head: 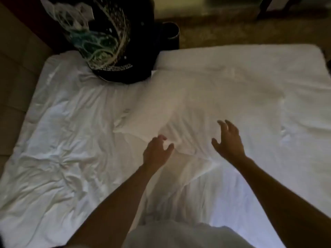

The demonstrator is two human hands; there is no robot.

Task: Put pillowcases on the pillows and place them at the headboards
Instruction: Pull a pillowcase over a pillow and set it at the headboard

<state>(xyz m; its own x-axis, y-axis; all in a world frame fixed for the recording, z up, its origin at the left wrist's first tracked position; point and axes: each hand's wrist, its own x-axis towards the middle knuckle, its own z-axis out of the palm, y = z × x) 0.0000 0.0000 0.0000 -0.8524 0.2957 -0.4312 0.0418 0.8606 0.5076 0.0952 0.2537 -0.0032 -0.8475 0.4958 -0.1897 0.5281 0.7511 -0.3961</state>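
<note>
Head view: pillow [206, 104] lay mid-bed on sheet [62, 140], w/ dark bag [136, 51] near its far-left corner. L hand [157, 151] was half-curled at pillow's near edge; couldn't tell if it gripped. R hand [228, 140] hovered over pillow, fingers spread, holding nothing.

Left hand [156, 152] grip on pillow [206, 104] unclear, maybe touching.

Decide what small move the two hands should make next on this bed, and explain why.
Probably lower both hands and grip the near end of the pillow. The left hand and right hand are open at either side of that end, holding nothing, while the pillow lies flat on the rumpled sheet. Whether it already wears a case is unclear.
</note>
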